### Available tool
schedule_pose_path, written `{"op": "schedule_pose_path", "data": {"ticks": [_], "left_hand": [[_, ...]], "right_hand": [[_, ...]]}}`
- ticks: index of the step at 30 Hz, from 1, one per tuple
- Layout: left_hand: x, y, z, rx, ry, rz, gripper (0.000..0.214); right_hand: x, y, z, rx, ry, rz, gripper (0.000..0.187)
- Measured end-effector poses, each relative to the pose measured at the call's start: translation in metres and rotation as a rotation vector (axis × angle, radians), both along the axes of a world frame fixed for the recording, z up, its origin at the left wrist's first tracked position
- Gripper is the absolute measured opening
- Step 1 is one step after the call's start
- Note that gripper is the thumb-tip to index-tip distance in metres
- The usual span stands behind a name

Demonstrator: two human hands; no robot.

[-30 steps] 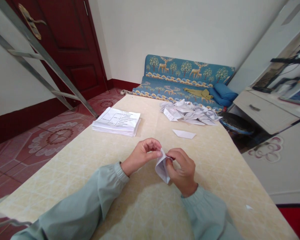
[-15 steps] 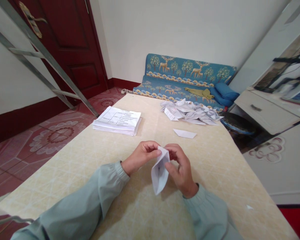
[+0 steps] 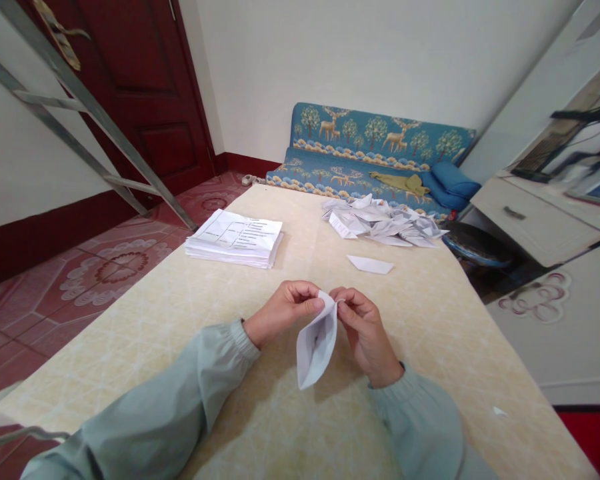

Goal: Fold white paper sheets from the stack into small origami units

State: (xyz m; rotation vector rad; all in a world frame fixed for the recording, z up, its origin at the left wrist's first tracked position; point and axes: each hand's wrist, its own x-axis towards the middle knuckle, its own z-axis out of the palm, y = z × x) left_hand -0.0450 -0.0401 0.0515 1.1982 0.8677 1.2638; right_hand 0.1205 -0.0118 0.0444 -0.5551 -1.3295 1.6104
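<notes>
Between my two hands is a folded white paper piece [image 3: 317,347], opened out like a small pocket and hanging pointed end down above the table. My left hand [image 3: 293,307] pinches its top left edge between thumb and fingers. On the other side, my right hand [image 3: 365,327] is closed at the top right corner, where a small end of paper sticks out at the thumb. Beyond my hands lies a single flat folded paper [image 3: 371,265]. Farther back is a heap of folded papers [image 3: 380,223], and to the left a stack of printed sheets [image 3: 235,240].
The pale patterned table [image 3: 130,360] runs toward a blue sofa [image 3: 375,143] against the wall. A metal ladder [image 3: 100,127] leans at the left by a dark red door [image 3: 140,73]. White drawers [image 3: 525,220] stand on the right. A paper scrap [image 3: 500,411] lies near the right edge.
My right thumb has moved up from the paper's side to its top corner, pinching there. The paper's lower end has swung slightly left. My left hand keeps its grip.
</notes>
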Motion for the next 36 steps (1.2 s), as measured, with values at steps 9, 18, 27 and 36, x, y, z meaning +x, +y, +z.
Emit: {"op": "schedule_pose_path", "data": {"ticks": [9, 18, 27, 36], "left_hand": [[0.001, -0.006, 0.006, -0.205, -0.129, -0.158, 0.022], [0.000, -0.006, 0.003, -0.295, -0.202, -0.268, 0.015], [0.001, -0.004, 0.006, -0.187, -0.068, -0.124, 0.018], [0.001, -0.009, 0.019, 0.277, 0.441, 0.075, 0.017]], "right_hand": [[-0.004, -0.005, -0.001, 0.068, -0.049, -0.027, 0.004], [-0.005, -0.006, 0.002, 0.243, -0.098, -0.033, 0.006], [0.000, -0.003, 0.002, 0.295, -0.195, -0.145, 0.007], [0.002, 0.002, 0.000, 0.336, -0.229, -0.287, 0.007]]}}
